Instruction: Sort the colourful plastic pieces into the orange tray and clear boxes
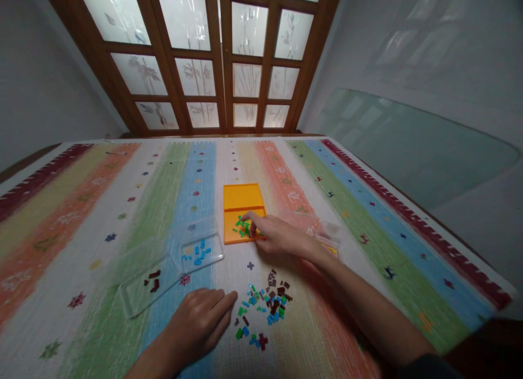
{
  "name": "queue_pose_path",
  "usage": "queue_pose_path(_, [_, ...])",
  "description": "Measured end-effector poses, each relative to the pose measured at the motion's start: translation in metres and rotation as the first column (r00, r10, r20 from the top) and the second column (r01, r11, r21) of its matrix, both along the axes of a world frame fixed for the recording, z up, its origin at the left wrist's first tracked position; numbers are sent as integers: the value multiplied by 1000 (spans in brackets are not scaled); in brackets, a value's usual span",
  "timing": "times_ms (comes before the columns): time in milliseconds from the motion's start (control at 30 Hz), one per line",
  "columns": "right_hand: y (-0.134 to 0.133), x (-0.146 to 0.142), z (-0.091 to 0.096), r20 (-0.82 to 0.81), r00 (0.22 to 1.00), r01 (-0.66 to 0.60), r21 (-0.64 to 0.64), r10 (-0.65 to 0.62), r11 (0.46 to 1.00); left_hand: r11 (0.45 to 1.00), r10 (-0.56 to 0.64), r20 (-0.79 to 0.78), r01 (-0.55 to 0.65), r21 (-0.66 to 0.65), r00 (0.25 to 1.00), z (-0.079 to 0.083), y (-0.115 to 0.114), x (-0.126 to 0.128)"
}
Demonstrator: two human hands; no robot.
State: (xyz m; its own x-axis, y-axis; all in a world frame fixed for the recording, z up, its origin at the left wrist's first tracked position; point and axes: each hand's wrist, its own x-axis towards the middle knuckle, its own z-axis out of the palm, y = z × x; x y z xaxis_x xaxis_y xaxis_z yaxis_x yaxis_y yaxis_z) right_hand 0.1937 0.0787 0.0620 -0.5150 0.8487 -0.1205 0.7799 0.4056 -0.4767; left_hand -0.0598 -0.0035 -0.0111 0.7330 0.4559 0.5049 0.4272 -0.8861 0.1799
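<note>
My right hand (272, 233) reaches over the lower half of an open orange case (244, 196). Its index finger is bent and its fingertips look apart, close above small green building bricks (241, 226) that lie in the case. I see no brick clearly held there. My left hand (204, 316) rests on the cloth with its fingers stretched toward the right. Just beyond those fingertips is a loose pile of small building bricks (272, 305) in blue, green, brown and dark red. The undersides of both hands are hidden.
Left of the case, a clear plastic box (218, 255) holds blue bricks (200, 252). Another clear box (129, 312) holds dark brown bricks (154, 283). Behind my right forearm is a clear box with yellow pieces (332, 250). A striped tablecloth (155, 166) covers the table.
</note>
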Motion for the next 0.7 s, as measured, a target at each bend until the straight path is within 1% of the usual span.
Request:
queue_pose_path(167, [-1, 2, -1, 22, 999, 35, 9, -35, 999, 1000, -1, 11, 2, -11, 1000, 0, -1, -1])
queue_pose_path(300, [-1, 5, 5, 41, 996, 73, 46, -75, 996, 1000, 2, 1, -2, -7, 1000, 0, -2, -1])
queue_pose_path(433, [0, 6, 9, 22, 997, 66, 62, -68, 996, 1000, 9, 0, -9, -2, 1000, 0, -2, -1])
queue_pose_path(533, [1, 5, 5, 28, 997, 74, 85, -77, 994, 1000, 1, 5, -1, -4, 1000, -2, -1, -1])
queue_pose_path(700, [4, -1, -10, 56, 992, 102, 138, -111, 985, 1000, 6, 3, -6, -11, 1000, -2, -1, -2])
